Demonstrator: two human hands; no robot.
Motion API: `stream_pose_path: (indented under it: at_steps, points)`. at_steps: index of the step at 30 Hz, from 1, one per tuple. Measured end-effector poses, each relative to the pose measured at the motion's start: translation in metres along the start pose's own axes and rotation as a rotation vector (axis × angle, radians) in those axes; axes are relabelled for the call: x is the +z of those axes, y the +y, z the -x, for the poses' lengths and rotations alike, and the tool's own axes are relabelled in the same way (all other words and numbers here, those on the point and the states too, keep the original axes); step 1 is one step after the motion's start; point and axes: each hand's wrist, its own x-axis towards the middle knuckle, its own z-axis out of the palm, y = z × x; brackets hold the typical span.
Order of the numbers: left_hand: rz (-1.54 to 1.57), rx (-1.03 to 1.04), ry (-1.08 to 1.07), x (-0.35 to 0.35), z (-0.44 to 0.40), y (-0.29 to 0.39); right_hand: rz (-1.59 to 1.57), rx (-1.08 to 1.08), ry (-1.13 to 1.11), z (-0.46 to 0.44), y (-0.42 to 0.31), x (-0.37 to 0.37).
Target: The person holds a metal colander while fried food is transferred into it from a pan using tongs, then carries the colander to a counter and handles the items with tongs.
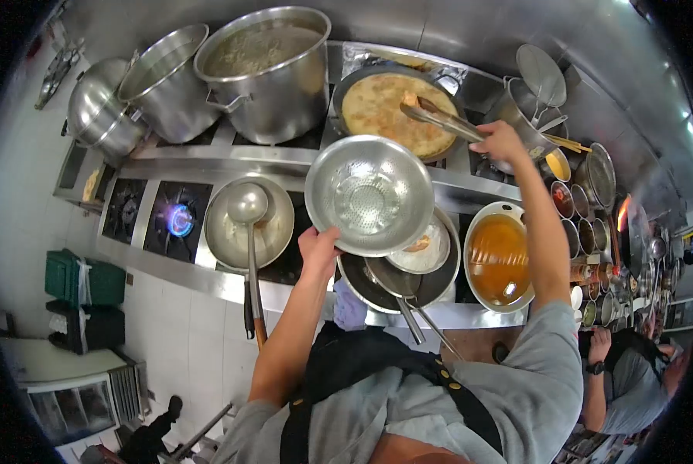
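Observation:
My left hand (319,246) grips the rim of a perforated metal bowl (369,196), held over the front of the stove. Metal tongs (447,121) are in my right hand (501,145), reaching over a wide pan (398,116) of pale frothy liquid with browned patches. An orange-brown piece of food (410,100) is at the tips of the tongs. Below the bowl, a white bowl (427,251) and a strainer (393,276) rest over a dark wok (354,278). To the right stands an oval pan of amber liquid (498,255).
Large pots (277,97) line the back left. A ladle (247,203) lies in a pan (219,240), beside a lit burner (179,220). Long handles project past the stove's front edge. A co-worker (633,379) is at the right; another person's dark-clothed leg (157,433) shows lower left.

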Motion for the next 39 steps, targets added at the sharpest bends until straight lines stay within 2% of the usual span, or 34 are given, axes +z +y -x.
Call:
stream_pose_path:
  at_steps: [2,5,8,11,14,16,18,22,24,27,30,33,36,37,39]
  points:
    - [-0.027,0.0,0.008,0.006,0.003,0.005,-0.071,-0.075,-0.034,0.037,-0.01,-0.017]
    - [-0.038,-0.038,0.035,0.007,-0.002,0.003,0.138,-0.426,0.077,0.075,-0.01,-0.01]
    - [-0.025,-0.045,0.045,0.013,-0.003,0.006,0.453,-0.482,0.16,0.108,-0.031,0.034]
    - [-0.03,-0.048,0.049,0.011,-0.006,0.002,0.57,-0.49,0.129,0.127,-0.045,0.051]
    - [0.02,-0.083,0.032,0.007,-0.008,-0.001,0.509,-0.575,0.174,0.133,-0.039,0.026]
    - [0.019,-0.076,0.046,0.005,-0.003,0.001,0.399,-0.409,0.098,0.132,-0.048,-0.001]
    - [0.015,-0.078,0.067,0.004,0.001,0.006,0.39,-0.342,0.152,0.106,-0.043,-0.013]
    - [0.049,-0.07,0.069,-0.008,-0.002,0.0,0.515,-0.293,0.412,0.017,-0.016,-0.002]
    - [0.059,-0.059,0.08,-0.008,0.005,0.004,0.541,-0.197,0.391,-0.018,-0.011,-0.001]
    - [0.064,-0.037,0.069,-0.026,0.002,-0.003,0.585,-0.115,0.272,-0.041,-0.014,-0.007]
    - [0.059,-0.024,0.103,-0.038,0.008,-0.003,0.478,0.046,0.045,-0.034,-0.037,-0.016]
    - [0.042,-0.014,0.099,-0.044,0.012,-0.002,0.422,-0.056,0.059,-0.032,-0.039,-0.008]
    - [0.073,0.001,0.09,-0.043,0.02,0.001,0.502,-0.013,0.017,-0.045,-0.048,-0.002]
    - [0.081,-0.001,0.098,-0.043,0.021,0.001,0.529,-0.06,-0.035,-0.055,-0.049,0.002]
    - [0.081,-0.017,0.095,-0.046,0.019,-0.004,0.418,-0.004,-0.089,-0.065,-0.056,0.015]
